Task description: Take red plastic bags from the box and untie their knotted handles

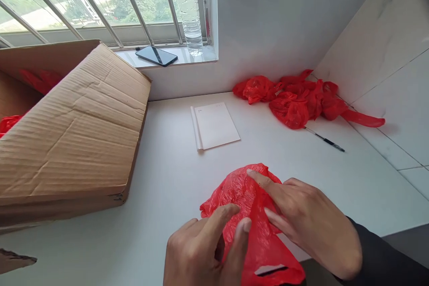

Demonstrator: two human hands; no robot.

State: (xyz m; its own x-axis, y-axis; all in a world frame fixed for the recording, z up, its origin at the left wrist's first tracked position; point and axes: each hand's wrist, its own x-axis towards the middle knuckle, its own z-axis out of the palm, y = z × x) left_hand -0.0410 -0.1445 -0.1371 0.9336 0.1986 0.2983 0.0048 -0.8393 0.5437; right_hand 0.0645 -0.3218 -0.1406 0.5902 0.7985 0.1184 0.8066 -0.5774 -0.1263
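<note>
A crumpled red plastic bag point(239, 196) lies on the white tabletop, its lower part reaching the near edge, where a slit shows in the plastic. Over the bag's near left side is my left hand point(204, 250), index finger and thumb apart with nothing visible between them. Its other fingers are curled and partly hidden. My right hand point(304, 214) rests against the bag from the right, index finger stretched along the top and thumb apart from it. The remaining right fingers are mostly out of sight.
An open cardboard box point(77, 125) with red bags inside stands left. A notepad point(217, 126) lies mid-table, a pen point(330, 144) right of it. Several red bags point(298, 98) are heaped against the wall. The windowsill holds a phone point(156, 56) and a water bottle point(190, 13).
</note>
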